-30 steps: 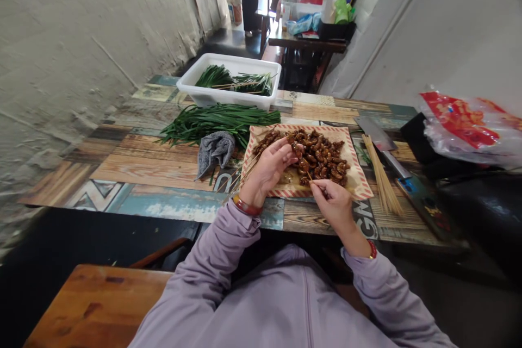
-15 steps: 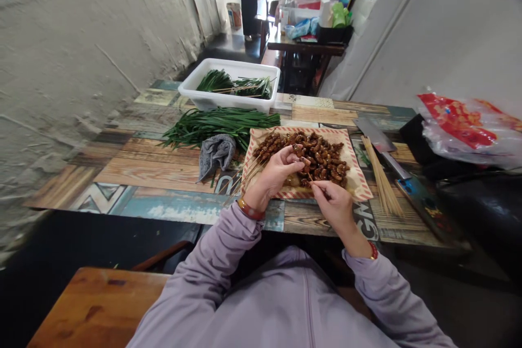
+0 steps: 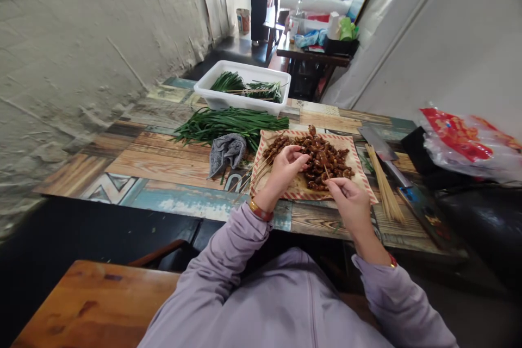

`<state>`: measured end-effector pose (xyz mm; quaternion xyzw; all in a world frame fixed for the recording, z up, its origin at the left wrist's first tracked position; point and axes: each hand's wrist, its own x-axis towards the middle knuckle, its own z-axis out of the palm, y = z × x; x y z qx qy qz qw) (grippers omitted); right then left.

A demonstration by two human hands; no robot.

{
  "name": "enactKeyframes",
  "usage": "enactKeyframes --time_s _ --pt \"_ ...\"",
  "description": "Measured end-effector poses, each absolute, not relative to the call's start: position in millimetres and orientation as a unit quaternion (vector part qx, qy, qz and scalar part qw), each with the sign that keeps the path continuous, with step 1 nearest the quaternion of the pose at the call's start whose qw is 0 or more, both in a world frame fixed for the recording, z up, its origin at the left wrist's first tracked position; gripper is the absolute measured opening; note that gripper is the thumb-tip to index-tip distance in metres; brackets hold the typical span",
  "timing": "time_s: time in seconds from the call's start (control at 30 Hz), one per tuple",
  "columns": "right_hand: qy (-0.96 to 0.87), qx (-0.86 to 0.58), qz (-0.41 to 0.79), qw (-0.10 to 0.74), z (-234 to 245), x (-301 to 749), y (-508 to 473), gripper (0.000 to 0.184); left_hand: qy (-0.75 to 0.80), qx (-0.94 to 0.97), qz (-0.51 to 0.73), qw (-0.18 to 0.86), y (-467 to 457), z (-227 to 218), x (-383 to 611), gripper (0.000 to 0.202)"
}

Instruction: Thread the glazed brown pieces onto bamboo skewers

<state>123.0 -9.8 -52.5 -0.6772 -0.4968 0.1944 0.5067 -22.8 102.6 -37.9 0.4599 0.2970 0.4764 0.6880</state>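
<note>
In my right hand (image 3: 351,198), a thin bamboo skewer (image 3: 326,172) is pinched between thumb and fingertips. Dark, glossy pieces of sauced meat sit toward its far end, hard to separate by eye from the meat pile (image 3: 338,162) behind. My left hand (image 3: 287,166) hovers over the pile's left side, thumb and forefinger curved and apart, with nothing visible between them. Beneath both hands lies a sheet of paper with a red-striped border (image 3: 365,182). Filled meat skewers (image 3: 275,147) lie at its left, their bare sticks pointing toward me.
Beyond the paper lie long green chives (image 3: 232,128) and a grey cloth (image 3: 225,153). A white tub (image 3: 204,92) holds bundled chives. On the right are bare skewers (image 3: 385,185), a cleaver (image 3: 379,144) and plastic bags (image 3: 468,136). People are in the background.
My left hand has come away from the meat on the skewer, its fingers parting. My right hand has shifted right with the skewer. The view has turned slightly left.
</note>
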Motion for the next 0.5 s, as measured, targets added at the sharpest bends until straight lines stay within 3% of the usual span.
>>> enactKeyframes --time_s 0.13,0.33,0.5 --pt "-0.462 -0.647 0.29 0.533 -41.8 106.0 4.1 0.032 0.262 0.477 0.534 0.647 71.2 -19.2 -45.8 0.028" --pt "-0.369 -0.522 0.529 0.558 -33.7 54.8 26.2 0.037 0.198 0.484 0.509 0.684 19.9 -8.6 -82.9 0.025" --pt "-0.325 -0.502 0.549 0.583 -39.0 30.0 46.3 0.041 0.209 0.474 0.501 0.693 11.3 -16.8 -96.0 0.025"
